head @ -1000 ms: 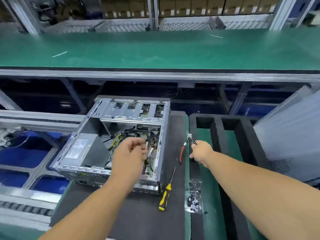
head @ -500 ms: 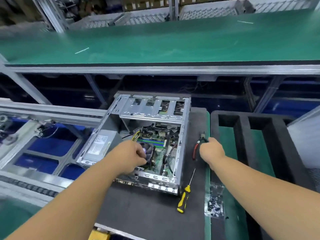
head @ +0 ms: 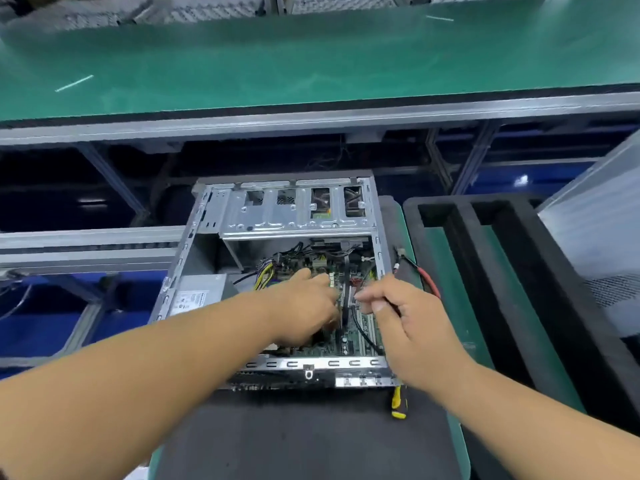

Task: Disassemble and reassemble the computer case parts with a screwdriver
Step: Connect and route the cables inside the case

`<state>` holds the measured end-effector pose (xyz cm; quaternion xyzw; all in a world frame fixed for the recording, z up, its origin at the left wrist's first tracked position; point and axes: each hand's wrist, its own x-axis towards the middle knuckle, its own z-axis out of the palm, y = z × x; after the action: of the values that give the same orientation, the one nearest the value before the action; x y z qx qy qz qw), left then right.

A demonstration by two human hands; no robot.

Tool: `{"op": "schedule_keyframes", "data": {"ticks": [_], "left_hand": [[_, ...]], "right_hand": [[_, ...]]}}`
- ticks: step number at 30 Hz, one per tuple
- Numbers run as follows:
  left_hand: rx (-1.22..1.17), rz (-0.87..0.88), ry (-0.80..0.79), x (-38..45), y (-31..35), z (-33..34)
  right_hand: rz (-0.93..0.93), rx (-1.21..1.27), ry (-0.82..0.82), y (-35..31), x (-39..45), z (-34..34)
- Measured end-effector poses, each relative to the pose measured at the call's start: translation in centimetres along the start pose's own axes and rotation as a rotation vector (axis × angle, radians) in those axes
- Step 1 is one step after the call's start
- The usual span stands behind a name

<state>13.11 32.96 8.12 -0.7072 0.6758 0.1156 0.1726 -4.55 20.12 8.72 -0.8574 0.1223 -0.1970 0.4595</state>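
While both my forearms reach in from 6 o'clock, the computer case (head: 277,216) lies open-side up on the dark mat (head: 311,441) at the centre of view, its drive cage toward 12 o'clock and the power supply (head: 197,296) in its 9 o'clock corner.

My left hand (head: 308,306) is down inside the case over the motherboard (head: 360,334), fingers curled and pointing toward 1 o'clock; the fingertips are hidden among the cables, so I cannot tell whether they hold anything.

My right hand (head: 408,323) hovers over the case's 3 o'clock edge, thumb and forefinger pressed together at the tips, pinching something small and pale that is too blurred to name. A thin dark cable (head: 363,332) runs across the board just below that pinch.

Screwdriver (head: 398,405): untouched, lying on the mat at about 5 o'clock from the case, only its yellow-and-black handle visible below my right wrist.

Pliers (head: 424,277) with red handles lie just beside the case wall at 3 o'clock. A black foam tray (head: 519,306) sits farther toward 3 o'clock, and a green bench top (head: 311,64) spans 12 o'clock.
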Motion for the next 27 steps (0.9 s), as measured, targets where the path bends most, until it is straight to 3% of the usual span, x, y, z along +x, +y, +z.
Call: {"op": "schedule_keyframes", "data": {"ticks": [4, 10, 18, 27], "left_hand": [[0.1, 0.136, -0.068, 1.6, -0.5, 1.5], [0.12, 0.269, -0.028, 2.8, -1.1, 3.4], [0.07, 0.296, 0.041, 2.7, -0.8, 4.5], [0.018, 0.214, 0.018, 1.7, -1.0, 2.8]], "right_hand": [[0.011, -0.01, 0.079, 0.4, -0.2, 1.4], [-0.094, -0.115, 0.128, 1.1, -0.4, 2.4], [-0.135, -0.238, 0.114, 1.1, -0.3, 2.7], [-0.051, -0.355, 0.03, -0.3, 0.1, 2.4]]}}
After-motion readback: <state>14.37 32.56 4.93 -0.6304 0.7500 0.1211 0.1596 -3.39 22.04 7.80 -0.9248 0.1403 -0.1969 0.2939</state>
